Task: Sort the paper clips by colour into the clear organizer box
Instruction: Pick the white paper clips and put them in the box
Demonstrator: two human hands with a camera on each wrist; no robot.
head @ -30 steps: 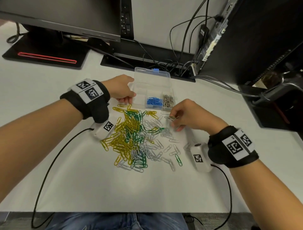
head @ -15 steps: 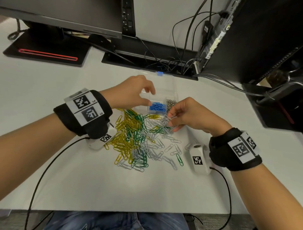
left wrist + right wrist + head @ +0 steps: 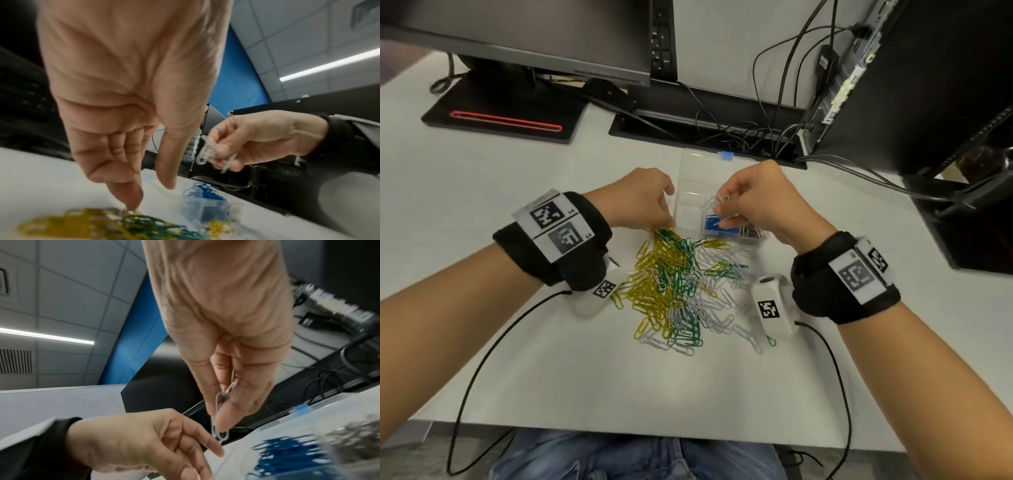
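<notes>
My right hand (image 3: 751,202) pinches white paper clips (image 3: 720,200) above the organizer box (image 3: 690,192); left fingers (image 3: 125,197), uncurled, touch the pile beside it. Next: drop into an empty compartment.

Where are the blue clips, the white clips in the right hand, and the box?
blue clips (image 3: 714,224), head view, middle of heap.
white clips (image 3: 221,402), right wrist view, hanging loop.
box (image 3: 690,171), head view, far left wall.

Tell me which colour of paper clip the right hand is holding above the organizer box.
The white paper clips: the right hand pinches a small bunch of them over the organizer box. Blue clips lie in a compartment; yellow and green remain on the table.
</notes>
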